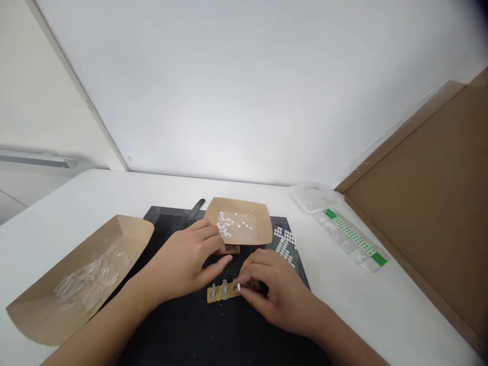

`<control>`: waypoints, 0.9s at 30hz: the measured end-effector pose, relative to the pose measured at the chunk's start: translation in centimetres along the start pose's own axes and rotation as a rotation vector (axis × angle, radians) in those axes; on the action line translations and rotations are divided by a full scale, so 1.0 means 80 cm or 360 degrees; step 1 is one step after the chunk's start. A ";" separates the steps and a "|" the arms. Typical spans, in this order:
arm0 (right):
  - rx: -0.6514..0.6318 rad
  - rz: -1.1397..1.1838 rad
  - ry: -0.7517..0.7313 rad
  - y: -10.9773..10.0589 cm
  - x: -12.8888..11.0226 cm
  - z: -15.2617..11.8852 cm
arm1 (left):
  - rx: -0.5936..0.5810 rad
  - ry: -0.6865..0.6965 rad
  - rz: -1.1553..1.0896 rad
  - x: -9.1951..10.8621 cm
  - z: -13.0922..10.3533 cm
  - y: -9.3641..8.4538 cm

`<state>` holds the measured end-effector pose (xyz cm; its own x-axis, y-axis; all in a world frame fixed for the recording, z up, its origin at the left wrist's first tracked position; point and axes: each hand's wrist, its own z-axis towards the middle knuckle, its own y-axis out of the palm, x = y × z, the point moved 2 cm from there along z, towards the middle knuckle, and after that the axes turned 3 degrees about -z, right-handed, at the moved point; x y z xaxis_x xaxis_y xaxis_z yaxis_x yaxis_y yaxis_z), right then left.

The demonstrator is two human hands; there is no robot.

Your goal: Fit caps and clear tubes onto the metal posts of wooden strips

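Right hand (278, 290): thumb and forefinger pinched a small white piece (239, 287). Left hand (190, 259): fingers curved, thumb apart.

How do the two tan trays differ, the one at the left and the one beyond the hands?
The left tray holds long clear pieces; the far tray holds small white ones. The left tray lies slantwise, while the far tray sits nearly square to the view. The left tray also looks larger here. Both have raised sides.
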<state>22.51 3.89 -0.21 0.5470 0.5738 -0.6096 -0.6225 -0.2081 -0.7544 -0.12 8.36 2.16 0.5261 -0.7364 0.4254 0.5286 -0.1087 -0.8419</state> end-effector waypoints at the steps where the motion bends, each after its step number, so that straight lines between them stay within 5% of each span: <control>1: -0.0020 -0.0018 0.0000 0.001 0.000 0.000 | 0.0021 0.0016 0.0094 -0.003 0.000 0.001; 8: -0.0116 -0.0183 0.0081 0.007 0.000 0.000 | 0.0183 0.0089 0.0390 -0.007 0.005 0.009; 20: -0.0194 -0.0275 0.0139 0.015 0.005 -0.001 | 0.0538 0.0108 0.0297 -0.017 0.001 0.016; 27: -0.0133 -0.0273 -0.0019 -0.030 -0.001 -0.002 | 0.0502 -0.0017 0.0306 -0.019 -0.002 0.021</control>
<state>24.02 4.23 1.58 0.6340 0.6160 -0.4674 -0.4716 -0.1710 -0.8651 -0.12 9.24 0.02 0.6419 -0.7160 0.2744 0.5980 0.2433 -0.7637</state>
